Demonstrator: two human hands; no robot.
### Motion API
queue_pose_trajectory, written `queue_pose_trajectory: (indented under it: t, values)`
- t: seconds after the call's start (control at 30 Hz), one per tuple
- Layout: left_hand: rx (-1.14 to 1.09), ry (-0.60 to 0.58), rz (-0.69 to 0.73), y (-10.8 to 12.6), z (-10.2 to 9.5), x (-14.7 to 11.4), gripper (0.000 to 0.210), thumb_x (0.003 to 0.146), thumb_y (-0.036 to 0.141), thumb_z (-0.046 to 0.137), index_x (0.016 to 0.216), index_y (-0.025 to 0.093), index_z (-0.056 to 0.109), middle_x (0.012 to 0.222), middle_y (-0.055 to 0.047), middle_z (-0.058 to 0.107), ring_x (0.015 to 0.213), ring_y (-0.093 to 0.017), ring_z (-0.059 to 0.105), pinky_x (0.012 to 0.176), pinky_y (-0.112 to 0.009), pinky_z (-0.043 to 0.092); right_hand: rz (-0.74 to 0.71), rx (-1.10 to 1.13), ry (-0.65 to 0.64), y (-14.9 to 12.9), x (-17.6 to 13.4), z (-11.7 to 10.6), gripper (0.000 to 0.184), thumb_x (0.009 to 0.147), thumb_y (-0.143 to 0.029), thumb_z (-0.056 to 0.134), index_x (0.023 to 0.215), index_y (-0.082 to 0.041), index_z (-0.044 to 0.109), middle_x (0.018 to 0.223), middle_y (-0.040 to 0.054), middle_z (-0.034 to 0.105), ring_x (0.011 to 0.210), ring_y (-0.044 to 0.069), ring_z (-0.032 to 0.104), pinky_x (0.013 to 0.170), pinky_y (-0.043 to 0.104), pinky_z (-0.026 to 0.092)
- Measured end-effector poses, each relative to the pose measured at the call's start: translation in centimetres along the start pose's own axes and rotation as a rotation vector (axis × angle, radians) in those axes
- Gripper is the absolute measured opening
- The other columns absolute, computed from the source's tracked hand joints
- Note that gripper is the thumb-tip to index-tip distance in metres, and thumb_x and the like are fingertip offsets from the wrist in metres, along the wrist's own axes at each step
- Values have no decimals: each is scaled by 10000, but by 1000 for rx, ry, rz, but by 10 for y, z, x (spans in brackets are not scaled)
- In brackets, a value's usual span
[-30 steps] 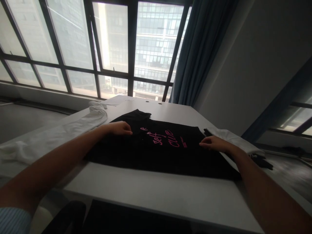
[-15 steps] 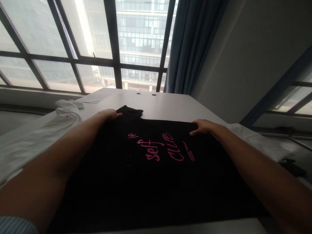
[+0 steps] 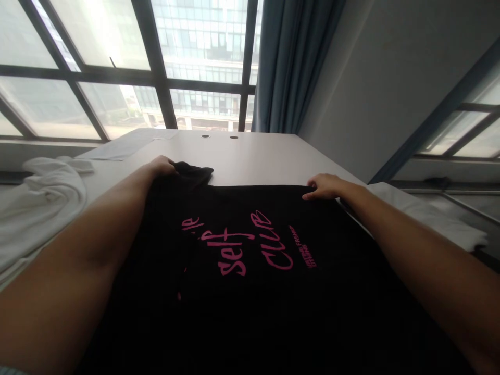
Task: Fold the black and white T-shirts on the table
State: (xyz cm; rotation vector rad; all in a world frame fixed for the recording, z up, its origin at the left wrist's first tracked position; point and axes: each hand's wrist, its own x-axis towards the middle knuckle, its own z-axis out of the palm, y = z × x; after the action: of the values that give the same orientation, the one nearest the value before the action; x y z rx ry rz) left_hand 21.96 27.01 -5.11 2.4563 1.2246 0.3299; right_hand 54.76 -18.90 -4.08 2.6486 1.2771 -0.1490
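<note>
Black shirt, gripped at both ends of its far edge, spans the space between two bare hands over a white table near a bright window. The left hand is closed on the cloth beside a sleeve that juts past that edge, its fingertips mostly hidden; the right hand pinches the opposite corner. The edge between them runs nearly straight from side to side, and from both hands the cloth spreads back toward the person and out of frame, so its long axis cannot be told. Pink lettering stands sideways across it, the smallest words nearer the right hand. A heap of white cloth lies at left.
</note>
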Motion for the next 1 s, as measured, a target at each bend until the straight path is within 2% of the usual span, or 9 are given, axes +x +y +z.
queue_pose_trajectory:
  t: [0.1,0.23,0.37,0.43,0.5,0.6,0.7,0.87,1.0]
  values:
    - [-49,38,-50,13,-18,-23,315,572,186,787,883,148,758,922,-110,744,947,-321,702,846,-378,559,19,-132,79,-15,-16,-1,433,822,-539,695,1071,-193,774,1098,139,756,1017,303,679,852,392,486]
    - [-210,206,0,28,-66,-75,348,621,167,717,967,129,725,916,-87,717,890,-258,673,839,-374,560,-67,-299,275,-29,-55,-4,177,782,-314,696,910,-218,772,1044,100,759,1050,277,643,1029,451,371]
    - [-390,326,188,23,-123,-153,369,661,221,712,1006,93,676,910,-77,680,826,-204,634,876,-416,550,-91,-288,405,-33,-108,-5,232,730,-180,647,933,-204,754,953,84,765,982,253,650,1016,411,353]
    - [-431,289,366,9,-144,-199,399,618,258,749,977,114,653,880,-45,664,818,-197,634,885,-424,546,-83,-251,424,-33,-132,1,259,729,-174,640,962,-202,751,934,84,764,958,250,655,980,392,370]
    - [-434,103,491,-10,-154,-244,477,561,289,793,994,164,637,870,-18,676,823,-210,659,848,-407,558,-64,-229,418,-33,-152,11,271,720,-165,649,967,-207,752,954,86,766,978,252,655,985,391,369]
    - [-335,-350,479,-35,-151,-300,570,596,312,786,1148,257,654,923,-16,720,845,-226,690,771,-355,571,-44,-210,397,-35,-172,27,278,722,-143,653,974,-200,755,1021,94,766,1032,258,649,1014,397,361]
    - [-159,-605,417,-42,-132,-335,434,600,291,756,1032,246,745,931,-32,728,911,-247,678,814,-337,560,-37,-183,413,-37,-184,36,285,761,-122,632,1011,-185,753,1088,104,756,1075,264,635,1007,400,372]
    - [2,-617,473,-34,-99,-353,449,591,296,734,1035,250,781,1039,-50,748,1019,-299,668,948,-359,531,-21,-153,447,-36,-189,38,308,787,-68,603,1024,-191,754,1105,114,739,1081,265,623,939,379,413]
    - [1,-592,530,-39,-90,-350,315,658,416,726,910,231,761,1002,-41,748,1003,-283,672,965,-343,523,-3,-125,413,-30,-186,41,346,802,-67,579,1067,-199,758,1122,115,733,1087,270,639,912,379,442]
